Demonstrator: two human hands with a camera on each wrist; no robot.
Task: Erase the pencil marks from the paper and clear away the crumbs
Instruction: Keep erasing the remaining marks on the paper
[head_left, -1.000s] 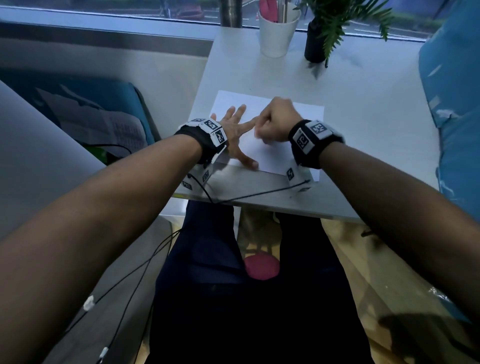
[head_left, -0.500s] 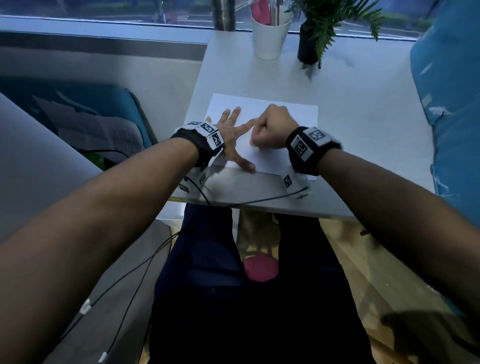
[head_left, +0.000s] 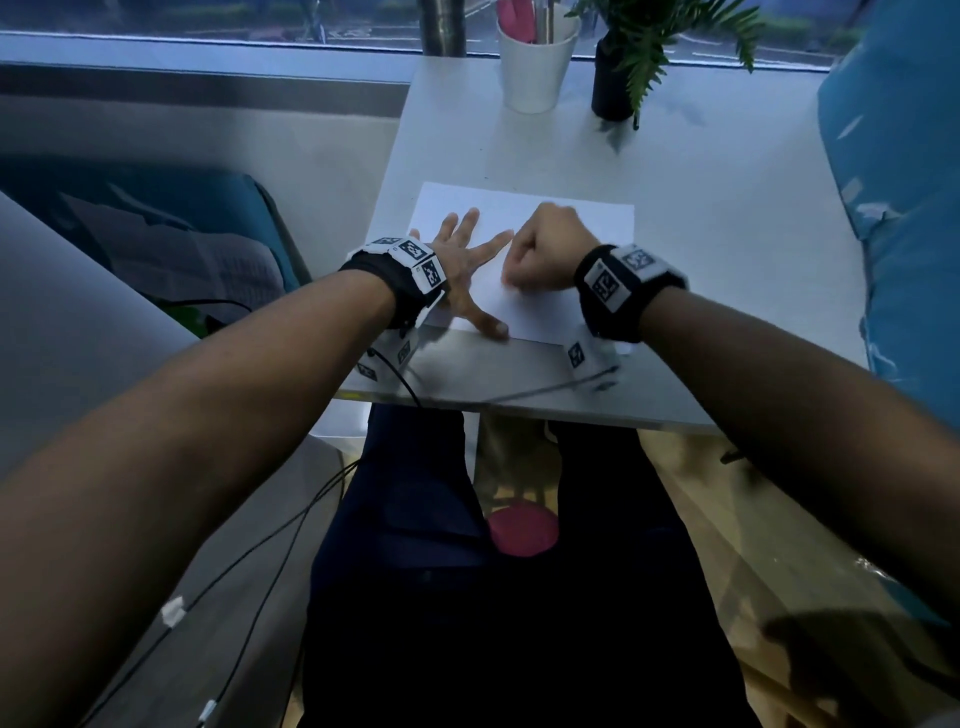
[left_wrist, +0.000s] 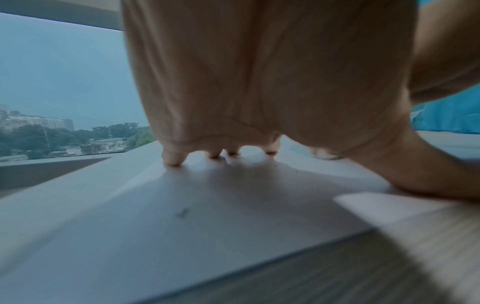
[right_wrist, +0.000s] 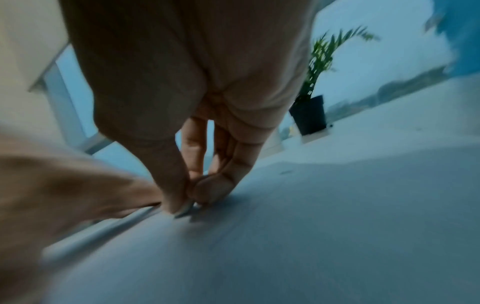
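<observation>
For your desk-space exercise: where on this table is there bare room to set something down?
Bare table lies right of the paper, and between paper and cup. Crowded: the paper, under the left hand and right hand, and around the plant pot.

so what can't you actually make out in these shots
- Eraser: the right hand hides it in the head view; blurred among the fingers in the right wrist view.
- Pencil marks and crumbs: too faint on the paper; only specks show in the left wrist view.
- White cup: contents cut off by the top edge.
</observation>
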